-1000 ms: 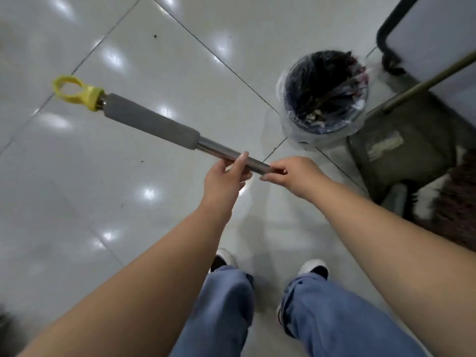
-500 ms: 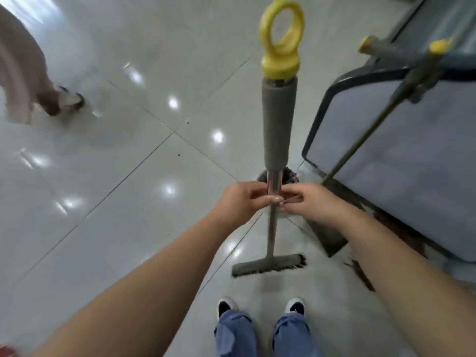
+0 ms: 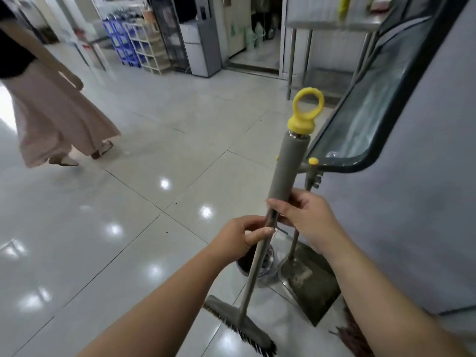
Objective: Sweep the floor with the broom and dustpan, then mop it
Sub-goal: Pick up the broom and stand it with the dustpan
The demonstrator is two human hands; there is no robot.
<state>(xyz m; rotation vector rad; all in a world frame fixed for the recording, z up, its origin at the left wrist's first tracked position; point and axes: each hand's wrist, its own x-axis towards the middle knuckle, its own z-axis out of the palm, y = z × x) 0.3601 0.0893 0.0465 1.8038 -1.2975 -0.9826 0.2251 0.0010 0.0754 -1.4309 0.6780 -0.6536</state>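
broom (image 3: 279, 191): metal shaft, foam grip, yellow ring | both hands' fingers (image 3: 253, 237) clamped on shaft

Both arms outstretched, left hand (image 3: 240, 238) pinching low, right hand (image 3: 307, 217) wrapped higher

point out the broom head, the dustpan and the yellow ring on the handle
broom head (image 3: 239, 328), head view, grey back above the bristles.
dustpan (image 3: 309, 282), head view, flat metal pan.
yellow ring (image 3: 308, 109), head view, loop's rim.

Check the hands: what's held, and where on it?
Both hold the broom by its handle. The right hand grips the lower end of the grey foam sleeve; the left hand pinches the bare metal pole just below.
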